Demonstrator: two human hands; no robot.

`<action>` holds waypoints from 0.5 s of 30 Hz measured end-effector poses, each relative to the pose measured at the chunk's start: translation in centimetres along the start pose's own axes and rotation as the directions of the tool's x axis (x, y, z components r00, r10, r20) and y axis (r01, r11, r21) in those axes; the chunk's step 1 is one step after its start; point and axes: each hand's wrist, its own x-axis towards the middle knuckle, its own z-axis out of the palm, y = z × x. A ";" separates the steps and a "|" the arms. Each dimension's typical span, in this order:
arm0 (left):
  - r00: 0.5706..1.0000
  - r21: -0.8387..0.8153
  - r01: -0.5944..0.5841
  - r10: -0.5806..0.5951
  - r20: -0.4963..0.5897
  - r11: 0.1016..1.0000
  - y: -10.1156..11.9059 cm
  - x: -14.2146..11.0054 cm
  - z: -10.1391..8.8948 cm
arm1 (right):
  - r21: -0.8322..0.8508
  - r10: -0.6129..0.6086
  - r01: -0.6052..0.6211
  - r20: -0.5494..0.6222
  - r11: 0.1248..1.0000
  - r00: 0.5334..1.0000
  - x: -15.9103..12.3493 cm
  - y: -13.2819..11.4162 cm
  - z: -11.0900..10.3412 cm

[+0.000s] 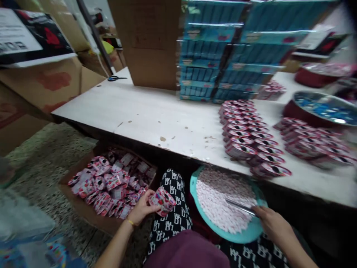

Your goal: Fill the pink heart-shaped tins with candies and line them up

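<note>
My left hand (142,208) is closed around a small pink printed packet (164,202), held above my left thigh beside the carton. In my right hand (275,225) is the end of a metal utensil (240,206); its far end meets the small white pieces (220,208), and its exact kind is unclear. Those pieces fill a turquoise basin (205,220) at my lap, partly under the table edge. Left of my knee, a cardboard carton (92,220) holds many similar pink packets (111,182).
On the white table (156,115) stand rows of pink packets (241,150), with more packets (309,143) further right. Behind them rise stacked blue packs (209,56) and a brown box (156,44). Scissors (116,78) lie at the far left. A bowl (288,108) holds blue items.
</note>
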 end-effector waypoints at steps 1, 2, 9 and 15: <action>0.997 0.111 -0.007 -0.001 0.074 0.994 0.7 -0.4 0.5 | -0.009 -0.029 0.030 0.063 1.000 0.998 0.0 -0.2 -0.4; 0.990 0.210 -0.024 -0.006 0.138 0.977 1.4 -0.7 0.8 | 0.014 -0.045 0.044 0.121 0.999 0.992 0.0 -0.6 -0.6; 0.965 0.283 0.023 -0.096 0.243 0.959 4.1 -1.3 3.7 | 0.371 0.181 -0.223 0.144 0.901 0.973 3.1 -8.5 3.9; 0.995 0.044 -0.083 0.080 0.066 0.996 3.6 2.1 9.4 | 0.642 0.198 -0.230 0.123 0.732 0.972 4.5 -9.6 5.8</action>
